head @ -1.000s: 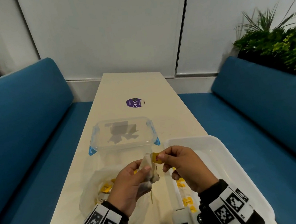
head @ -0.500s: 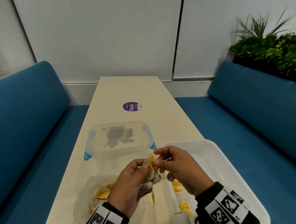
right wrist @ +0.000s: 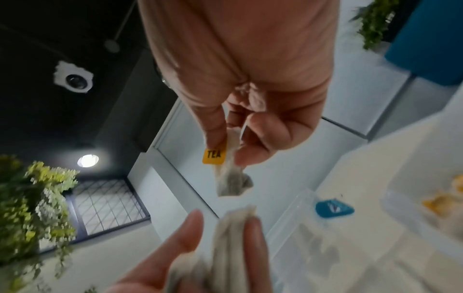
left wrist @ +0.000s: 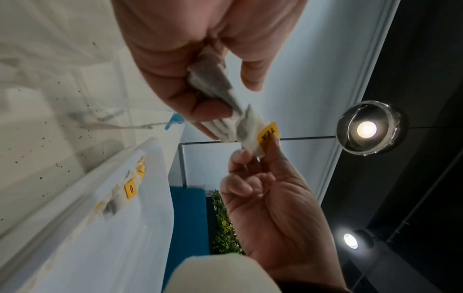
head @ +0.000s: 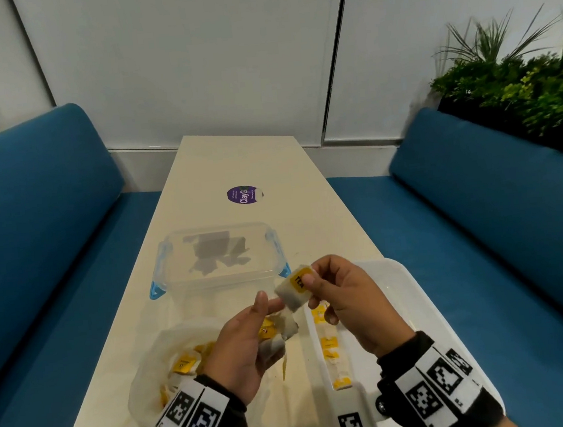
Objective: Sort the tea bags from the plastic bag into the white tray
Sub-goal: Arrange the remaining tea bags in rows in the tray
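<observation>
Tea bag (head: 296,289), white with yellow "TEA" tag: being held in the air above the desk (head: 200,173), between the two hands, just over the near-left rim of the tray (head: 414,290); right hand (head: 349,305) pinching it, thumb and forefinger closing on the tagged end, the other fingers (head: 331,318) curling loosely underneath.
Bunch of tea bags (head: 278,337): sitting in the left hand (head: 241,346), fingers curling round it, thumb standing up clear; its upper end lying just beside the pinched bag; whether the two are touching cannot be told.
Tray, white: lying at the right near end of the desk; a row of yellow-tagged tea bags (head: 330,346) lining its left wall.
Plastic bag (head: 170,355): lying open at the left near end, under the left wrist, more yellow-tagged bags showing inside.
Clear container (head: 218,253), blue clips: standing beyond the hands at mid-desk.
Purple sticker (head: 244,194): lying farther along the desk.
Blue benches (head: 33,220): flanking the desk on both sides; plant (head: 519,87) standing at far right.
</observation>
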Demonstrator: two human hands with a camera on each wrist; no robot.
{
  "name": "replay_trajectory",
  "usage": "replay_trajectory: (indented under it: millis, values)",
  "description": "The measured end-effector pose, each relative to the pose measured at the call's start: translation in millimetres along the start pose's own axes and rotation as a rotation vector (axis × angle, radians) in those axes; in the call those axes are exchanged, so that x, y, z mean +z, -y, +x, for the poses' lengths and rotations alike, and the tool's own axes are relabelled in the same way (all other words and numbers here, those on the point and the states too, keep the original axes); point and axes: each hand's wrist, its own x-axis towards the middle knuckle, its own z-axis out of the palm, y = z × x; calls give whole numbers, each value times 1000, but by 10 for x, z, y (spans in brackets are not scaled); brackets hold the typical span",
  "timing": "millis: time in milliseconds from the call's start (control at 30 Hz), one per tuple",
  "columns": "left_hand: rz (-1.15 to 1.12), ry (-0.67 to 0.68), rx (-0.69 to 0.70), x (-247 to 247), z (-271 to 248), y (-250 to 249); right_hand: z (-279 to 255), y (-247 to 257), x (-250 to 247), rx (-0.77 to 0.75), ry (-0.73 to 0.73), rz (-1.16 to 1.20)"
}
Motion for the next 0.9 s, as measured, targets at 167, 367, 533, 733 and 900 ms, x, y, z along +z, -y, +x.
replay_trajectory:
  millis: [167, 367, 533, 733, 900]
  values:
    - [3, -56, 4, -79, 49, 41, 142, 79, -342, -31, -57, -259]
    - [74, -49, 31, -90, 56, 80, 576, -187, -755, 253, 95, -1057]
    - [145, -26, 49, -51, 47, 113, 764, -532, -655, 521, 324, -1084]
    - [146, -35, 52, -63, 75, 70, 987, -801, -556, 521, 300, -1076]
    - [149, -42, 62, -85, 93, 42, 1026, -888, -524, 432, 167, -1160]
